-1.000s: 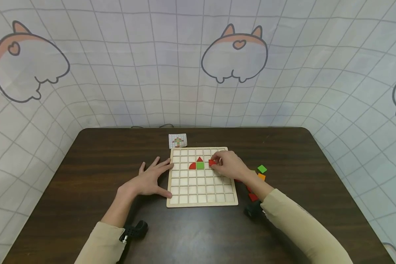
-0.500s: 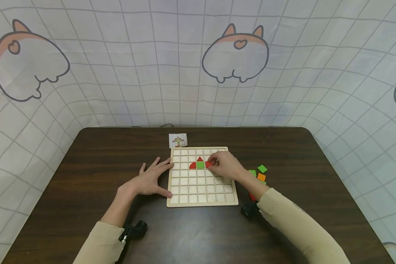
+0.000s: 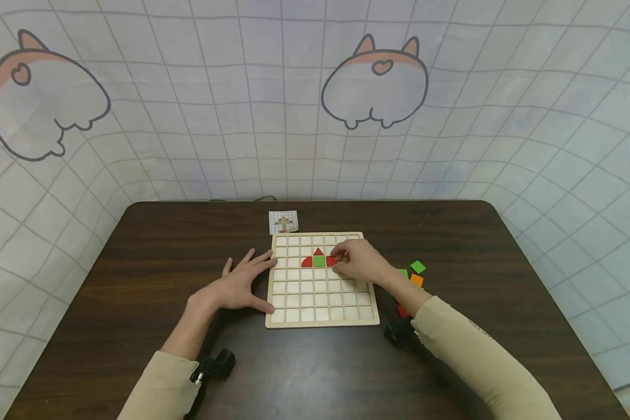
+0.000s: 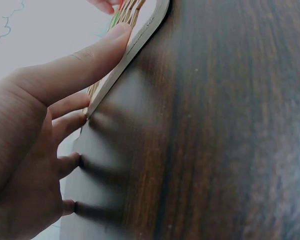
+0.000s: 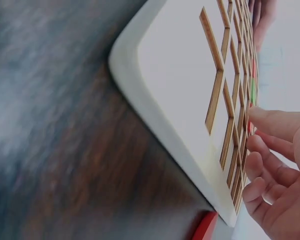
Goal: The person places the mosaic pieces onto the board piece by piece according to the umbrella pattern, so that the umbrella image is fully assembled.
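Observation:
A square wooden grid board [image 3: 321, 325] lies on the dark table. My left hand [image 3: 236, 287] has its fingers spread, with thumb and fingertips at the board's left edge. My right hand [image 3: 364, 262] reaches over the upper right of the board and pinches a red tile [image 3: 330, 262] between thumb and fingers, down at the cell right of the green square tile [image 3: 319, 262]; the hand hides the tile's right side. A red quarter-circle tile [image 3: 307, 262] sits left of the green one, and a red triangle tile [image 3: 318, 252] above it.
Loose tiles lie right of the board, partly under my right forearm: a green tile [image 3: 417, 266], an orange tile [image 3: 416, 280] and a red tile [image 3: 402, 312] among them. A small card with a printed grid pattern [image 3: 283, 221] lies behind the board's upper left corner.
My right hand has moved slightly left, bringing the red tile from a spot farther right to beside the green square. The left hand stays at the board's edge.

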`<state>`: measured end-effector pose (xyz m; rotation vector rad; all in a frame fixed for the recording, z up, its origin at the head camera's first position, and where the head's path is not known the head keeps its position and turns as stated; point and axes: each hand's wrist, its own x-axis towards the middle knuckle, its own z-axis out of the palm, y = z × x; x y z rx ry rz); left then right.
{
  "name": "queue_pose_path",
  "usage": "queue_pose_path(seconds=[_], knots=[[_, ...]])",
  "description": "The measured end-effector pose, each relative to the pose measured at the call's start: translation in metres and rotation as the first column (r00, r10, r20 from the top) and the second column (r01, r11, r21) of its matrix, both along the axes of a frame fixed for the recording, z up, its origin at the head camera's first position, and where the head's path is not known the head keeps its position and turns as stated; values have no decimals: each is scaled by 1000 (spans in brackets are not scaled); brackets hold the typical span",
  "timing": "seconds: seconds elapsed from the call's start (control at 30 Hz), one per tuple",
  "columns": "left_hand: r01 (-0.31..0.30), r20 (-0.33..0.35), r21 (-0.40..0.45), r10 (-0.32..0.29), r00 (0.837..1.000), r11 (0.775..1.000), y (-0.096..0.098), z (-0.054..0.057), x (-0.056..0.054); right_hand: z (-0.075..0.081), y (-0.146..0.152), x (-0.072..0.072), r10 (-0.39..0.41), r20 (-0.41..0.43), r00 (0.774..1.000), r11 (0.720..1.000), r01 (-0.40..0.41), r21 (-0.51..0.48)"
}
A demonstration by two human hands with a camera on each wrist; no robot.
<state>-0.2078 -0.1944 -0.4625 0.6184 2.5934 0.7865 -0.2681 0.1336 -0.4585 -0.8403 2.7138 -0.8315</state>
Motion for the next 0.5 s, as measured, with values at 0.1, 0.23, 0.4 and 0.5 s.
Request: queue_pose_path(seconds=[0.1,0.23,0.4,0.5], knots=[[-1,1,-1,1,1000,1000,0,0,2,0,4,1,-7,12,1000,1000,7,-15],[-3,0,4,3,1000,1000,-1,-1,4,-1,12,3,-5,26,1000,999,5,-34],[-4,-1,3,4,1000,1000,-2,-2,6,1,25,8,-13,56,998,999,16,-51],[-4,-3,8,4,1000,1000,-2,-3,7,3,35,11,-28,69,997,997,33,-65]])
